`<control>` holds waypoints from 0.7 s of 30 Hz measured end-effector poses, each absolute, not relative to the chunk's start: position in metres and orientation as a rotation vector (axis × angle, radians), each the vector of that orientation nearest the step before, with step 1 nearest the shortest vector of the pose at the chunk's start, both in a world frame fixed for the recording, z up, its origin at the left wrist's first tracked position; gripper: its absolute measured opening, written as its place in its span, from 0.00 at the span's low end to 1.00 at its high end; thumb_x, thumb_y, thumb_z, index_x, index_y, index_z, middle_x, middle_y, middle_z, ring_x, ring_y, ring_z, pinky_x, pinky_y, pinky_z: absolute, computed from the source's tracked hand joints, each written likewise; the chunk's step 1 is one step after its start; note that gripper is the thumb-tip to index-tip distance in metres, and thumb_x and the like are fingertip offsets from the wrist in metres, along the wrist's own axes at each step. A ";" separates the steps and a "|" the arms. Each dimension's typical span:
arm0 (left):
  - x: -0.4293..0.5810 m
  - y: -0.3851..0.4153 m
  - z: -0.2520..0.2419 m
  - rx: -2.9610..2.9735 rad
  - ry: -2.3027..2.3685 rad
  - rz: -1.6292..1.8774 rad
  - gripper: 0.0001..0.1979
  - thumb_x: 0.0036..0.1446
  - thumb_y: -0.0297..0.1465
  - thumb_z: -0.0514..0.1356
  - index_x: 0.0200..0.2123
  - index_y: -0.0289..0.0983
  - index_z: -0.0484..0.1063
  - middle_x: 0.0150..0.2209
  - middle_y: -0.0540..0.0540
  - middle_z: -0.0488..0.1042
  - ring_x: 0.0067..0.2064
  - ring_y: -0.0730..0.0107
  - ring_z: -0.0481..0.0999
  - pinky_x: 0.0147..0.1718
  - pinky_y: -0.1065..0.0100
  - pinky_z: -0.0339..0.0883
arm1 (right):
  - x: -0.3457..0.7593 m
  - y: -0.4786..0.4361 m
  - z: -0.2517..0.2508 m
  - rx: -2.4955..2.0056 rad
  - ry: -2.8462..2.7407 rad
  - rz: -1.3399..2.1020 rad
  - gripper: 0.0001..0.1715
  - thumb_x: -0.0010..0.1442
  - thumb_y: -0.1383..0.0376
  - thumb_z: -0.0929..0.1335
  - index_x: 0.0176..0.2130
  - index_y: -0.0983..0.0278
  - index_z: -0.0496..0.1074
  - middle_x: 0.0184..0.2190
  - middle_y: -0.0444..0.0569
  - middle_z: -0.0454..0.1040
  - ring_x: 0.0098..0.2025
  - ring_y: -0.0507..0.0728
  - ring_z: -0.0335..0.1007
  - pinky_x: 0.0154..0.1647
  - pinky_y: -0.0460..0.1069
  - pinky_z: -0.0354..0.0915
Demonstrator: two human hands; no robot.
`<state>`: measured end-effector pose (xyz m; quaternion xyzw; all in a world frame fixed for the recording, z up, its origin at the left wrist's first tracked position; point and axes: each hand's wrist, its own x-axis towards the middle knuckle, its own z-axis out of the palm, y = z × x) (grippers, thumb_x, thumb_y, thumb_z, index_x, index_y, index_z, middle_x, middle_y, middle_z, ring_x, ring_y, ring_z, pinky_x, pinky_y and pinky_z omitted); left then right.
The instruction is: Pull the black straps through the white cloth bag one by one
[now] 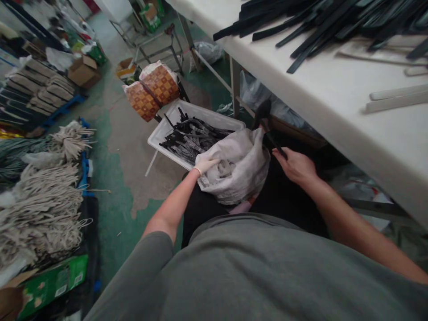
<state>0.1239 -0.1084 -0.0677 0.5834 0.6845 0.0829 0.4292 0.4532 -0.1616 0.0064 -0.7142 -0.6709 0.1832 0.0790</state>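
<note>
Strip (280, 150) in right hand (296, 167); green box (50, 285) labels unreadable.

Grey short-sleeved shirt (267, 267), white glove (205, 165) on left hand (203, 167).

White table (321, 102) runs across 1 to 3 o'clock, with a heap of black strips (321, 22) on it and a couple of pale bars (397, 98) near the edge. Tray (160, 133) of more black scraps (190, 136) at 12. Checkered stools (154, 89) just behind it. Cord bundles (43, 200) at 9, green box (53, 283) at 8, cardboard box (83, 69) at 10.
</note>
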 end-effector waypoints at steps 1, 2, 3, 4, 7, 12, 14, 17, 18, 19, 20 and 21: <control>0.140 -0.118 -0.080 1.461 1.681 0.149 0.17 0.53 0.43 0.64 0.26 0.34 0.77 0.28 0.43 0.76 0.38 0.61 0.76 0.43 0.68 0.63 | 0.457 -0.171 -0.002 -2.138 -2.028 0.481 0.25 0.66 0.52 0.60 0.51 0.62 0.75 0.38 0.56 0.80 0.31 0.62 0.75 0.26 0.49 0.57; 0.154 -0.126 -0.091 1.466 1.678 0.119 0.18 0.53 0.44 0.63 0.24 0.34 0.76 0.27 0.41 0.76 0.39 0.60 0.76 0.45 0.68 0.63 | 0.459 -0.179 -0.009 -2.116 -2.050 0.416 0.24 0.66 0.54 0.60 0.51 0.62 0.75 0.40 0.55 0.80 0.32 0.62 0.75 0.26 0.50 0.57; 0.165 -0.131 -0.100 1.469 1.695 0.089 0.18 0.54 0.44 0.62 0.23 0.35 0.76 0.28 0.40 0.76 0.41 0.59 0.76 0.46 0.67 0.62 | 0.461 -0.185 -0.014 -2.082 -2.068 0.363 0.23 0.65 0.56 0.61 0.52 0.61 0.74 0.42 0.55 0.80 0.34 0.62 0.75 0.27 0.50 0.57; 0.173 -0.134 -0.108 1.469 1.725 0.067 0.17 0.54 0.43 0.62 0.22 0.36 0.76 0.29 0.38 0.76 0.43 0.58 0.76 0.48 0.66 0.62 | 0.462 -0.189 -0.017 -2.045 -2.081 0.332 0.22 0.64 0.57 0.62 0.52 0.60 0.74 0.44 0.54 0.80 0.35 0.62 0.76 0.28 0.50 0.58; 0.182 -0.135 -0.123 1.467 1.808 0.022 0.10 0.50 0.37 0.65 0.23 0.38 0.76 0.34 0.34 0.78 0.48 0.53 0.75 0.51 0.62 0.60 | 0.462 -0.191 -0.018 -1.997 -2.097 0.326 0.20 0.64 0.60 0.63 0.52 0.59 0.74 0.44 0.52 0.80 0.36 0.61 0.76 0.28 0.50 0.58; 0.162 -0.133 -0.127 1.487 1.760 0.043 0.12 0.56 0.37 0.60 0.34 0.35 0.79 0.43 0.36 0.78 0.49 0.56 0.74 0.50 0.65 0.62 | 0.461 -0.185 -0.016 -1.957 -2.112 0.341 0.19 0.64 0.60 0.63 0.52 0.59 0.74 0.45 0.51 0.79 0.37 0.61 0.76 0.27 0.50 0.58; 0.155 -0.138 -0.125 1.489 1.746 0.036 0.14 0.56 0.38 0.61 0.38 0.34 0.79 0.43 0.38 0.78 0.47 0.57 0.75 0.49 0.65 0.63 | 0.460 -0.184 -0.018 -1.943 -2.113 0.327 0.19 0.64 0.60 0.63 0.52 0.59 0.74 0.46 0.50 0.79 0.37 0.61 0.76 0.27 0.50 0.57; 0.153 -0.150 -0.124 1.480 1.728 -0.001 0.12 0.49 0.36 0.67 0.34 0.34 0.79 0.39 0.39 0.79 0.46 0.56 0.75 0.49 0.64 0.63 | 0.458 -0.185 -0.022 -1.931 -2.109 0.294 0.19 0.64 0.59 0.63 0.51 0.59 0.75 0.45 0.51 0.80 0.37 0.61 0.76 0.27 0.50 0.57; 0.154 -0.153 -0.124 1.473 1.732 -0.006 0.09 0.47 0.34 0.68 0.31 0.34 0.79 0.37 0.39 0.79 0.46 0.55 0.75 0.49 0.63 0.63 | 0.459 -0.185 -0.023 -1.922 -2.112 0.285 0.19 0.64 0.59 0.63 0.51 0.59 0.75 0.44 0.51 0.80 0.36 0.61 0.76 0.27 0.50 0.57; 0.155 -0.156 -0.124 1.464 1.737 0.001 0.07 0.47 0.32 0.68 0.28 0.34 0.79 0.35 0.38 0.79 0.46 0.54 0.74 0.50 0.62 0.62 | 0.459 -0.186 -0.024 -1.912 -2.117 0.278 0.19 0.64 0.59 0.63 0.51 0.59 0.75 0.44 0.51 0.80 0.36 0.61 0.76 0.27 0.50 0.57; 0.157 -0.157 -0.123 1.453 1.742 0.020 0.05 0.47 0.31 0.67 0.26 0.34 0.78 0.35 0.38 0.79 0.46 0.54 0.74 0.50 0.61 0.62 | 0.459 -0.186 -0.024 -1.904 -2.121 0.275 0.19 0.64 0.59 0.63 0.51 0.59 0.75 0.44 0.51 0.80 0.36 0.61 0.76 0.27 0.50 0.57; 0.158 -0.157 -0.121 1.440 1.746 0.054 0.05 0.48 0.31 0.66 0.25 0.34 0.78 0.34 0.38 0.79 0.46 0.54 0.74 0.51 0.61 0.62 | 0.460 -0.187 -0.024 -1.899 -2.121 0.275 0.18 0.64 0.59 0.63 0.50 0.59 0.75 0.43 0.51 0.80 0.36 0.61 0.76 0.27 0.49 0.57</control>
